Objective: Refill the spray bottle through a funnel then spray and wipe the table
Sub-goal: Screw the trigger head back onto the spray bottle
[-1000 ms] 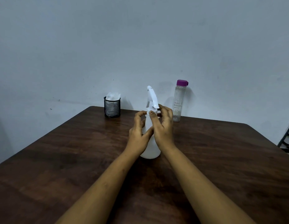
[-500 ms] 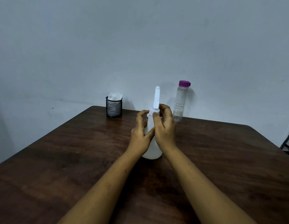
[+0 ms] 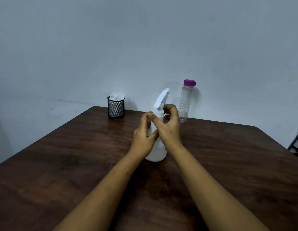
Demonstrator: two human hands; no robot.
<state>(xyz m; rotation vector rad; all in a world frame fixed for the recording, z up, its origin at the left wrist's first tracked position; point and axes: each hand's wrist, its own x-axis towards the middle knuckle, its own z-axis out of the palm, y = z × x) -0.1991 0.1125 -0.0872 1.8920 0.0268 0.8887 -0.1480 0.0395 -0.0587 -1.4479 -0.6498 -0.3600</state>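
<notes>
A white spray bottle (image 3: pixel 157 152) stands upright in the middle of the dark wooden table (image 3: pixel 61 164). My left hand (image 3: pixel 144 135) wraps around the bottle's upper body. My right hand (image 3: pixel 170 127) curls its fingers and thumb around the white collar under the spray head (image 3: pixel 161 98), whose nozzle points up and to the right. A clear water bottle with a purple cap (image 3: pixel 186 100) stands just behind, near the wall. No funnel is in view.
A black mesh cup (image 3: pixel 116 108) holding white tissues or cloth stands at the table's far edge, left of the bottles. A grey wall rises right behind the table. A dark rack shows at the right edge (image 3: pixel 297 142).
The spray head has turned on the bottle: its nozzle pointed left, then straight away, and now points up to the right. My right fingers have shifted around the collar.
</notes>
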